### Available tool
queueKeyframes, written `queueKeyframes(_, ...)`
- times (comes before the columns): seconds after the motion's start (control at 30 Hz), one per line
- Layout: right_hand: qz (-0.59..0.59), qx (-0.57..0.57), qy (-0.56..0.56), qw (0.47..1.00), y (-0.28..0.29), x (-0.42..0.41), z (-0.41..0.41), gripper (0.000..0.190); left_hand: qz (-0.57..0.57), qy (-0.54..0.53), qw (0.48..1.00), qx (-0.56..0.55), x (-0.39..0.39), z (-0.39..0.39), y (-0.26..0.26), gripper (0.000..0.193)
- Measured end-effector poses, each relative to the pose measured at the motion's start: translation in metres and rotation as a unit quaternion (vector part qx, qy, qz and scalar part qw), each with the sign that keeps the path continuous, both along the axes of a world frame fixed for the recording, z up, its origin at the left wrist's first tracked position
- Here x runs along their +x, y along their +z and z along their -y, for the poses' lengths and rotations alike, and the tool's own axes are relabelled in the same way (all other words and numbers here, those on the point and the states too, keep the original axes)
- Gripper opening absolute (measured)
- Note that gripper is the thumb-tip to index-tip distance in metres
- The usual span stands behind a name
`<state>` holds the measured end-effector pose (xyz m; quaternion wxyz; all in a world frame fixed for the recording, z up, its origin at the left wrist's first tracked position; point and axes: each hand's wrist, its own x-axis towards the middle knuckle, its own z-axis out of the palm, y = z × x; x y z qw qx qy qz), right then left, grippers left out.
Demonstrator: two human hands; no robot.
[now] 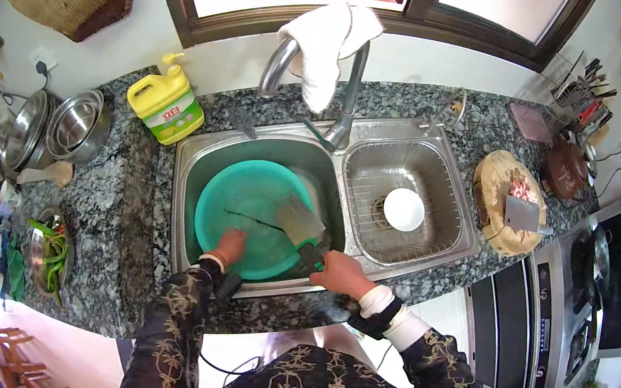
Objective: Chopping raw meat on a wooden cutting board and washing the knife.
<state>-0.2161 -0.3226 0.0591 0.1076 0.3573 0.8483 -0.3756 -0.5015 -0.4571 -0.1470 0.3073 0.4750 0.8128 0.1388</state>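
Note:
A green plastic basin (251, 185) of cloudy water stands in the left sink bowl (184, 187). My left hand (230, 247) dips into the water near the basin's front rim; its fingertips are hidden, so its grip cannot be made out. My right hand (342, 273) is closed on the dark handle of a broad-bladed tool (301, 221), possibly a scraper, with a green part by the handle. The flat grey blade slants over the basin's right side. A thin dark strip (252, 219) reaches from the blade across the water.
The right sink bowl holds a wire rack and a white bowl (404, 210). A cleaver (522, 213) lies on a round chopping board (491, 233) with chopped meat. A yellow detergent jug (170, 104), metal bowls (75, 126) and a dish of green peppers (54, 258) are leftward. A towel (326, 46) drapes the faucet.

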Motion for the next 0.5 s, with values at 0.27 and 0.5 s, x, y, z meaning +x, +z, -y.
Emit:
queueKeyframes(0.27, -0.011, -0.085, -0.091, 0.992, -0.061, -0.036, 0.002, 0.044, 0.606, 0.146, 0.774, -0.115, 0.069, -0.053, 0.125, 0.038)
queueKeyframes(0.5, -0.156, -0.297, -0.082, 0.938, 0.013, -0.022, 0.011, 0.051, 0.722, 0.198, 0.663, 0.01, 0.094, -0.05, 0.142, 0.02)
